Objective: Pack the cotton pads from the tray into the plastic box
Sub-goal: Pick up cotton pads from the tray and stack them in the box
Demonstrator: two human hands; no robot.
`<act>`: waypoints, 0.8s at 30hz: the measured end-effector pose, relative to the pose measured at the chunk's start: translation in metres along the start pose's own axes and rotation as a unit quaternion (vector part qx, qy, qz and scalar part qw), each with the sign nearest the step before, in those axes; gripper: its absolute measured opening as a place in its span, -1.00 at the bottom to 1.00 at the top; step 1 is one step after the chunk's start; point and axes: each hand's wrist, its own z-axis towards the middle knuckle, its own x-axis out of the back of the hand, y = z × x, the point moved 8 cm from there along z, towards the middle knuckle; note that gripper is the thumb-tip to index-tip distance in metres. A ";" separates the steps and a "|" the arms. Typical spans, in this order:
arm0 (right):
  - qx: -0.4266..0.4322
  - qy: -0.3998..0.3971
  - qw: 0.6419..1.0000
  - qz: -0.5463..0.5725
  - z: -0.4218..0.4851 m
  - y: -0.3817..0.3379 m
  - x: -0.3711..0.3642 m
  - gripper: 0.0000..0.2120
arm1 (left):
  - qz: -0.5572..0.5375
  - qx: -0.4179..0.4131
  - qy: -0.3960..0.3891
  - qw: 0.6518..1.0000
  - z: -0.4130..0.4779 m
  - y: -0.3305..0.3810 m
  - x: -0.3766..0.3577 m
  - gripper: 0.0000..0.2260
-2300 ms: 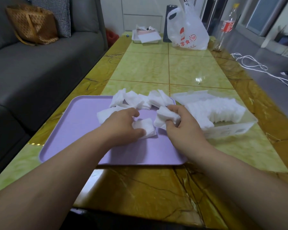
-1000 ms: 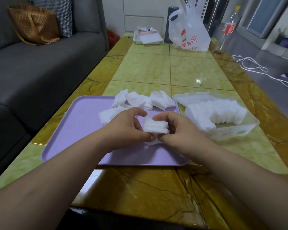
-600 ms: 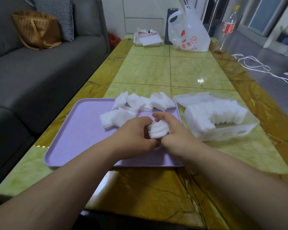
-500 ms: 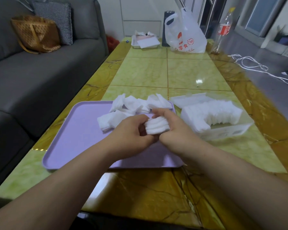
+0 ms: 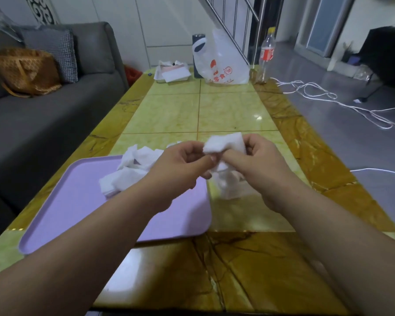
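Observation:
A small stack of white cotton pads (image 5: 224,143) is lifted above the table, pinched between my left hand (image 5: 180,163) and my right hand (image 5: 258,160). Loose cotton pads (image 5: 132,169) lie at the far side of the lilac tray (image 5: 78,206). The plastic box (image 5: 232,190) with packed pads sits right of the tray, mostly hidden behind my right hand and wrist.
The yellow-green marble table (image 5: 196,112) runs ahead. At its far end stand a white plastic bag (image 5: 224,67), a dark cylinder (image 5: 197,46), a small white tray of papers (image 5: 172,74) and a bottle (image 5: 267,55). A grey sofa (image 5: 43,110) lies left; white cables (image 5: 328,99) cross the floor right.
Both hands gathered pads on the tray into a stack, then lifted it up and a little rightwards. The head camera has tilted up, showing more of the room.

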 end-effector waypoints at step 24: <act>-0.062 -0.039 0.869 -0.489 0.020 0.013 0.019 -0.58 | 0.316 -0.127 -0.049 0.939 0.022 -0.009 -0.050 -0.93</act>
